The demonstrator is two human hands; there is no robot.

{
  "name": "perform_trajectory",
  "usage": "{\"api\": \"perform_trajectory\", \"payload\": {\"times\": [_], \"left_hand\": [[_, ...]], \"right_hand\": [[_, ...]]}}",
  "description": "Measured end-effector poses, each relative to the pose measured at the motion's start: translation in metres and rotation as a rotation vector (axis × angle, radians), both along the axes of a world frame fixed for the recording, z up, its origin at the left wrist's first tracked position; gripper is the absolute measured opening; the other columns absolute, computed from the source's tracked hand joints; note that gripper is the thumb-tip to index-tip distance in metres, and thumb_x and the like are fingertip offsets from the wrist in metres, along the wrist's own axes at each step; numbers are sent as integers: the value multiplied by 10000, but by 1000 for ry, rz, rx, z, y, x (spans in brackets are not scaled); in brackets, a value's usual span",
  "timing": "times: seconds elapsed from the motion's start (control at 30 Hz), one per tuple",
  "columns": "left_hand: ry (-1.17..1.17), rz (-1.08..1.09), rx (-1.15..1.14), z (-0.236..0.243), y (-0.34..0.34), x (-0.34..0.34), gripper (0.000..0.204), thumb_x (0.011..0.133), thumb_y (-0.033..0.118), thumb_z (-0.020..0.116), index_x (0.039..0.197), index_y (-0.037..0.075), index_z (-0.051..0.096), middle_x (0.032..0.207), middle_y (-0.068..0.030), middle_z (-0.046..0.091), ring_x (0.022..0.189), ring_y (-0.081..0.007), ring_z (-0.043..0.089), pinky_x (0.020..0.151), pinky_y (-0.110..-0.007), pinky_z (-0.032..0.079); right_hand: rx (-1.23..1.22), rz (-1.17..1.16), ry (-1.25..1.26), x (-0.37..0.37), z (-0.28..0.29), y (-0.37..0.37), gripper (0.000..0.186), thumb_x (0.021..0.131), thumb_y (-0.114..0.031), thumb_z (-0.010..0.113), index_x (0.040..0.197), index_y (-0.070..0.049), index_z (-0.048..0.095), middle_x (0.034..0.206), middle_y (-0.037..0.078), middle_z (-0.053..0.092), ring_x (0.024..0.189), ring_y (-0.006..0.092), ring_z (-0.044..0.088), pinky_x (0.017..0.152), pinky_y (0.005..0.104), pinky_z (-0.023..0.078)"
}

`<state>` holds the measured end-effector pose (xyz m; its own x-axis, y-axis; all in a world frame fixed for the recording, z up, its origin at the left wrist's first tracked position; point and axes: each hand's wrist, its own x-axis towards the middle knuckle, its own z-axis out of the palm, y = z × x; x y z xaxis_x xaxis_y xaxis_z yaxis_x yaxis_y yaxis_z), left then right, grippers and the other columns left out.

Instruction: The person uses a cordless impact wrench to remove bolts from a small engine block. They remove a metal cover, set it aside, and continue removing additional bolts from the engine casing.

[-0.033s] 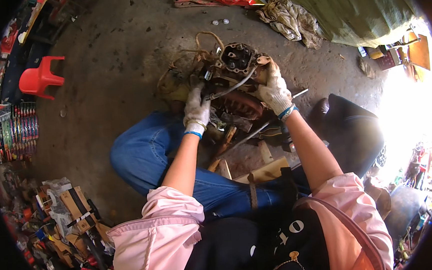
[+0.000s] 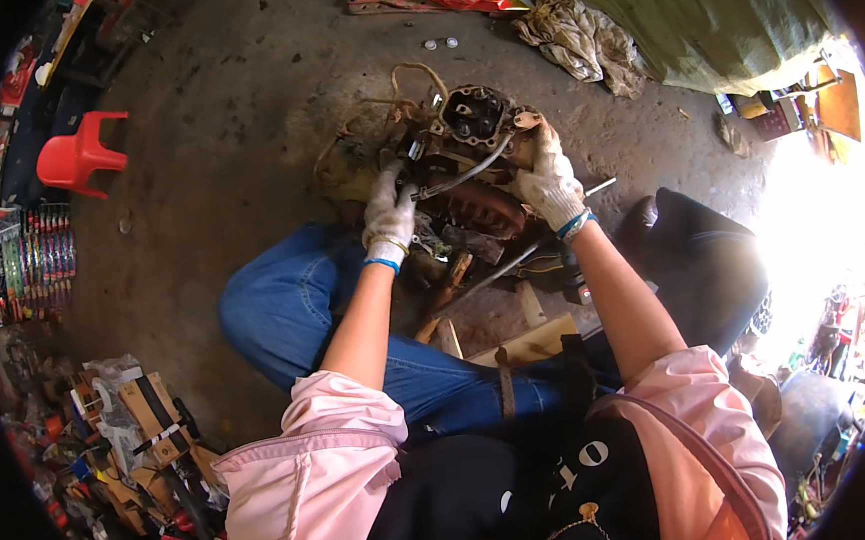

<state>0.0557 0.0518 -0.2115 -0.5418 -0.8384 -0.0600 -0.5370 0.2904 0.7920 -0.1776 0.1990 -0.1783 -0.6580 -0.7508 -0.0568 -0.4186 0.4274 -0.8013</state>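
On the floor in front of me stands a dirty small engine (image 2: 474, 117), its round-cornered opening facing up and showing dark metal parts inside. A grey tube (image 2: 471, 171) curves across its near side. My left hand (image 2: 387, 215), in a whitish knit glove, is closed against the engine's left side, beside the tube's end; its fingertips are partly hidden. My right hand (image 2: 551, 183), gloved the same way, grips the right side near a small tan metal tab (image 2: 526, 120). Below the tube shows a reddish-brown finned part (image 2: 489, 212). A tan cord (image 2: 418, 66) loops behind the engine.
A thin metal rod (image 2: 512, 264) and a wooden piece (image 2: 528, 342) lie between my legs. Left stands a red plastic chair (image 2: 83, 154). Crumpled cloth (image 2: 582, 39) and a green cover (image 2: 705, 10) lie far right. Boxes and parts (image 2: 152, 420) crowd the lower left.
My left hand has shifted very slightly to the left along the engine's side. My right hand and the engine look the same.
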Motion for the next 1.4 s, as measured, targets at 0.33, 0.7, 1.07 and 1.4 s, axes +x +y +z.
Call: {"api": "perform_trajectory", "payload": {"times": [0.33, 0.7, 1.07, 1.4], "left_hand": [[144, 149, 328, 4, -58, -26, 412, 943, 258, 624, 1310, 73, 650, 1278, -138, 697, 1193, -291, 643, 1026, -374, 475], [269, 74, 494, -65, -93, -65, 398, 992, 140, 610, 1378, 44, 619, 1361, -104, 660, 1245, -214, 602, 1084, -315, 429], [245, 125, 422, -86, -98, -68, 405, 952, 235, 622, 1335, 110, 665, 1343, -143, 666, 1237, -310, 618, 1035, -396, 470], [185, 122, 532, -94, -101, -63, 555, 850, 150, 595, 1402, 89, 599, 1346, -195, 642, 1201, -346, 615, 992, -391, 480]], "right_hand": [[136, -10, 66, 2, 6, 4, 896, 798, -13, 643, 1590, -70, 229, 1395, 244, 568, 1286, 386, 585, 1069, 413, 487], [389, -90, -57, 12, 44, 4, 936, 820, -146, 681, 1616, -111, 189, 1380, 264, 592, 1255, 372, 617, 1008, 407, 516], [448, -102, 95, 16, 36, 0, 750, 875, -41, 584, 1561, -46, 280, 1327, 293, 603, 1181, 453, 628, 951, 469, 527], [367, -107, 100, 26, 58, -30, 657, 795, -194, 829, 1331, 7, 506, 1188, 195, 693, 1083, 300, 694, 876, 396, 572]]}}
